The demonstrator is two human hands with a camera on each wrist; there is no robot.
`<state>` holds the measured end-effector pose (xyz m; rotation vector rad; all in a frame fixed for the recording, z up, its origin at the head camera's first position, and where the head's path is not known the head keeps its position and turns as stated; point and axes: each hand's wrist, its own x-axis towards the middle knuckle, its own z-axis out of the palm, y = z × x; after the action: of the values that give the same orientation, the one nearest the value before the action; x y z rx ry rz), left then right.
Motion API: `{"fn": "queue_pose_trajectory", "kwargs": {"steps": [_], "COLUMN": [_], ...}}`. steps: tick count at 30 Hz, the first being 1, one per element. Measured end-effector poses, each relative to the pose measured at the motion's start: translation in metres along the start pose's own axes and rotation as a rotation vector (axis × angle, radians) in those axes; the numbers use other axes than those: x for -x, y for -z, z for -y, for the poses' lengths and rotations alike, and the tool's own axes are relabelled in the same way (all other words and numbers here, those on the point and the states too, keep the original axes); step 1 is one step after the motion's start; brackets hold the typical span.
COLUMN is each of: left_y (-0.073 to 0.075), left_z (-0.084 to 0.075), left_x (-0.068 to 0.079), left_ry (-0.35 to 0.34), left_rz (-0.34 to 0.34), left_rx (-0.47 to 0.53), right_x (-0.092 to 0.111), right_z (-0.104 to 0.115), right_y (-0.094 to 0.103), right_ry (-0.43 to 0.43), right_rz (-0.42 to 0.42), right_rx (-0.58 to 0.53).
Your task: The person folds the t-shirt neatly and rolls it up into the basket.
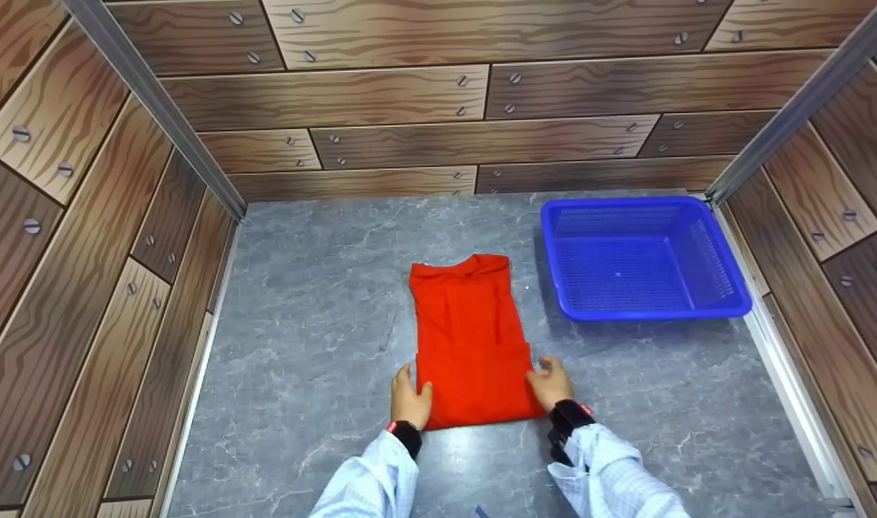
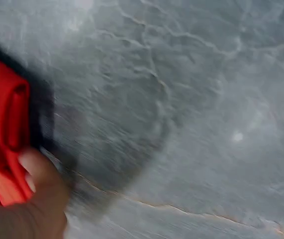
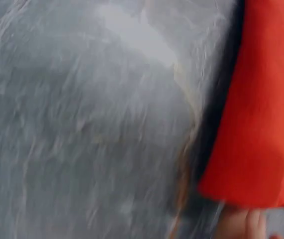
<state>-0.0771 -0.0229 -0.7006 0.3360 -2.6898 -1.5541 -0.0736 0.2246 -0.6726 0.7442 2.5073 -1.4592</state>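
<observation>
A red shirt (image 1: pixel 474 309) lies on the grey floor, its collar end away from me and its near part folded up into a flat, doubled panel. Beside the left edge of that panel is my left hand (image 1: pixel 411 403), fingers stretched forward and thumb apart from them, the thumb tip at the cloth. In the left wrist view the thumb (image 2: pixel 42 172) meets the layered red edge. My right hand (image 1: pixel 552 383) is at the opposite edge, loosely bent, with a gap between thumb and fingers. The right wrist view has its fingers (image 3: pixel 241 224) just below the shirt's corner, partly cut off.
A blue plastic basket (image 1: pixel 647 313) stands at the back right, near the right wall. Wood-patterned panels (image 1: pixel 380 93) enclose the grey marbled floor (image 1: pixel 301 309) at the back and both sides. A small dark strip (image 1: pixel 482 511) shows at the bottom edge.
</observation>
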Motion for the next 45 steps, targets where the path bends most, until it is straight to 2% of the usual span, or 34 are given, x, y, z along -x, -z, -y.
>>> {"fn": "queue_pose_trajectory", "kwargs": {"steps": [3,8,10,15,19,21,24,28,32,35,37,39,41,42,44,45], "left_y": [0.002,0.010,0.015,0.029,0.041,0.047,0.054,0.060,0.066,0.067,0.066,0.062,0.056,0.053,0.048,0.047], "left_z": [0.002,0.001,0.000,0.005,0.010,0.012,0.017,0.026,0.033,0.035,0.036,0.039,0.044,0.046,0.052,0.054], "left_x": [0.002,0.005,0.005,0.005,0.009,0.014,0.023,0.036,0.042,0.040,0.037,0.034,0.031,0.030,0.028,0.028], "left_ry": [0.085,0.193,0.217,0.247,0.251,0.237,0.185,0.147,0.222,0.250,0.194,0.065,-0.111,-0.211,-0.388,-0.454], "left_rz": [0.060,0.171,0.227,0.380,0.449,0.469,0.482,0.450,0.420,0.408,0.397,0.384,0.354,0.325,0.243,0.203], "left_rx": [-0.002,-0.052,-0.057,-0.007,0.033,0.043,0.047,0.092,0.350,0.517,0.530,0.447,0.274,0.163,-0.061,-0.156], "right_x": [0.000,0.001,0.003,0.013,0.026,0.033,0.043,0.052,0.055,0.053,0.051,0.048,0.046,0.045,0.044,0.043], "right_z": [-0.007,-0.017,-0.018,-0.021,-0.027,-0.030,-0.037,-0.048,-0.053,-0.052,-0.051,-0.052,-0.055,-0.058,-0.063,-0.066], "right_y": [0.003,0.001,0.001,0.000,0.000,0.001,0.003,0.006,0.011,0.014,0.015,0.012,0.008,0.006,0.000,-0.003], "right_ry": [-0.019,-0.001,0.016,0.046,0.058,0.063,0.040,-0.001,0.024,0.092,0.142,0.206,0.287,0.355,0.518,0.600], "right_rz": [0.069,0.116,0.124,0.134,0.167,0.197,0.275,0.352,0.353,0.335,0.349,0.369,0.374,0.353,0.259,0.190], "right_rx": [0.085,0.172,0.180,0.104,0.026,-0.011,-0.123,-0.251,-0.265,-0.225,-0.227,-0.242,-0.228,-0.183,-0.032,0.062]}}
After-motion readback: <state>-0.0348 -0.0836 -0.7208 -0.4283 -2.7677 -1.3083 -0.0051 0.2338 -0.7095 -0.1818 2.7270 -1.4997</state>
